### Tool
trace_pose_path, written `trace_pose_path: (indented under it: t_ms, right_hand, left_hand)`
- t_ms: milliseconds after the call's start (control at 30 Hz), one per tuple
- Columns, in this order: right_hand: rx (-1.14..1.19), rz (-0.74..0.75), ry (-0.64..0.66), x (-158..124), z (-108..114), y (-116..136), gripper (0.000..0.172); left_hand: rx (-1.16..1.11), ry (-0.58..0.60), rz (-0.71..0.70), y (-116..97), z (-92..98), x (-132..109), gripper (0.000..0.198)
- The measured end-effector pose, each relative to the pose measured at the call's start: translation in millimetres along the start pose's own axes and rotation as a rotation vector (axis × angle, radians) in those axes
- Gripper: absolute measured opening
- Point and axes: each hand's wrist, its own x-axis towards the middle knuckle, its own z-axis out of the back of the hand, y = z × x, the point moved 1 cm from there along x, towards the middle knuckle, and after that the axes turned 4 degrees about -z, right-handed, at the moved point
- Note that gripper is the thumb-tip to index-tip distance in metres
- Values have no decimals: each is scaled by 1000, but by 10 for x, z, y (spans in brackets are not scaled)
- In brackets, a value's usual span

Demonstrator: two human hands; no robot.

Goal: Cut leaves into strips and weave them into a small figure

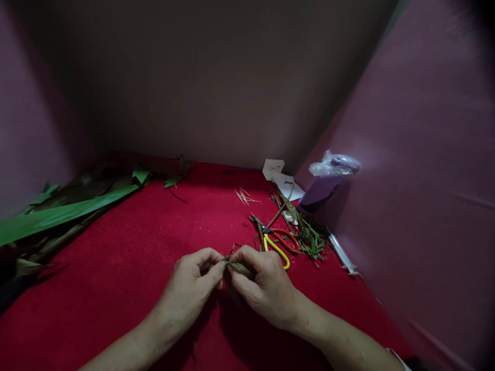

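Together, left hand (190,283) and right hand (267,284) angle inward; both pinch a leaf (241,268).

Left hand (195,281) and right hand (268,283): fingertips pinching one leaf piece (242,268), above red cloth (147,257). From the hands, nine to ten o'clock: long green leaf (77,209). Twelve to one: thin sticks (244,196). One to two: white papers (288,187). Two: scissors (266,231), red and yellow handles; beyond, purple bottle (319,194). Two to three: leaf scraps (311,238). Three: syringe (341,252).
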Motion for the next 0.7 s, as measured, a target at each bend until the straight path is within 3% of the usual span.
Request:
trace_pose_path:
  t_ms: [700]
  right_hand:
    - [6,-173,-46,22,-23,4,12]
  left_hand:
    - [-12,50,-18,5,-3,-12,16]
